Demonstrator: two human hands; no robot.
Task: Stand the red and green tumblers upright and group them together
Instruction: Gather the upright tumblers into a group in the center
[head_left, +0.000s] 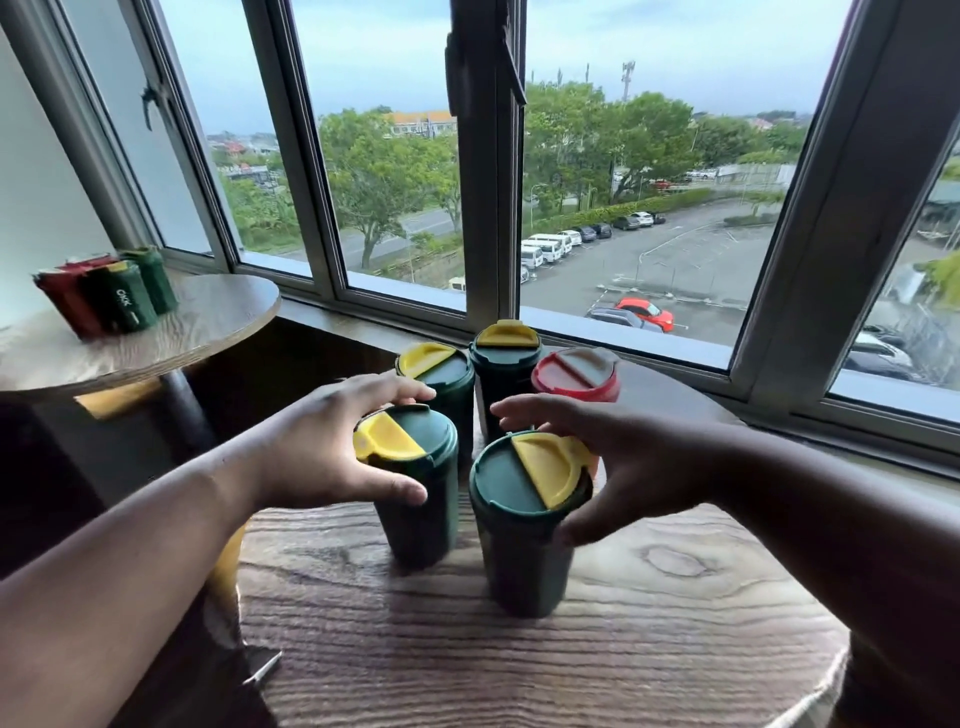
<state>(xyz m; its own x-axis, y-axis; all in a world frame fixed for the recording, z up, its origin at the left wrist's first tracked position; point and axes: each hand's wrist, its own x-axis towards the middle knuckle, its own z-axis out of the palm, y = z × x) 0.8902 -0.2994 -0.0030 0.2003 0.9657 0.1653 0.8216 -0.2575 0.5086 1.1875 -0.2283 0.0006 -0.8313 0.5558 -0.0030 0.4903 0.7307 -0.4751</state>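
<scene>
Your table (649, 623) carries 5 tumblers, all standing upright with their long axes vertical, lids up. 3 sit in a back row toward the window (395, 156): 2 green ones (441, 374) and (506, 358) with yellow flaps, and 1 red tumbler (576, 376) on the right end. 2 more green ones stand in front, closer to you.

Your left hand (332, 447) is wrapped around the front-left tumbler (415, 483) at lid height, fingers curling over the far side and the thumb pressed on the near wall, so it looks clamped on it. Your right hand (623, 462) cups the front-right tumbler (524, 519) from its right side, thumb low against the wall and fingers arched above the lid; whether those fingers actually touch the lid I cannot tell.

The relation that matters: each front tumbler lies directly inside its own hand's grasp, and a narrow gap separates the 2 of them. The back row sits just beyond, straight ahead of your fingertips. Judging from this, nothing needs righting here; closing the group means sliding the front pair forward and inward, each with the hand already on it. Keep them vertical as you push, since gripping high makes tipping likelier.

A second table (171, 332) off to your left holds another cluster (114, 296) of red and green tumblers, well apart from these and nearer your left hand.
</scene>
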